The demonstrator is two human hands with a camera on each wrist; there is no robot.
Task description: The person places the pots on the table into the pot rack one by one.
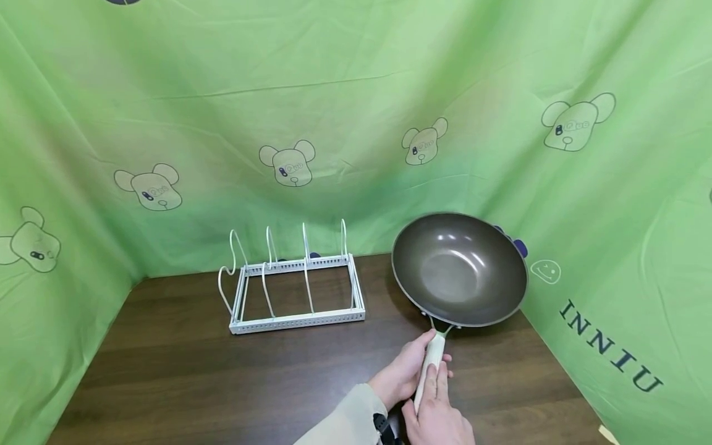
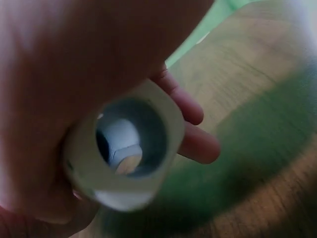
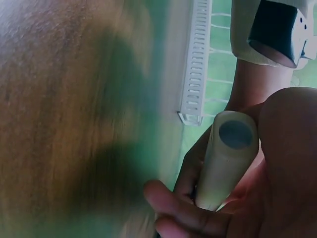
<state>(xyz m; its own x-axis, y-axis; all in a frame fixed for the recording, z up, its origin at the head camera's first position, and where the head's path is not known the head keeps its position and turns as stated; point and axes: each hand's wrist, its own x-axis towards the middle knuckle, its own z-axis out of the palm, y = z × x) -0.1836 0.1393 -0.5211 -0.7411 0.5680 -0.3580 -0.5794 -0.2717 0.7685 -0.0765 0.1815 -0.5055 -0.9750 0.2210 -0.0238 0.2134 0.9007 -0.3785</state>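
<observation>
A dark wok point(image 1: 456, 269) with a cream handle point(image 1: 432, 358) is at the right side of the table, its inside turned toward the head camera. My left hand point(image 1: 408, 368) grips the handle near the pan, thumb along its side and fingertips showing past the far edge. Closer to the handle's end, my right hand point(image 1: 439, 414) holds it with fingers laid over the top and thumb on the left side. The handle's hollow end point(image 2: 131, 144) faces the left wrist camera. In the right wrist view, the handle point(image 3: 228, 158) lies between the hands.
A white pan rack point(image 1: 297, 320) with several upright wire dividers stands left of the wok, toward the table's back edge. Green printed cloth point(image 1: 356, 154) hangs behind and at both sides of the brown wooden table point(image 1: 222, 383).
</observation>
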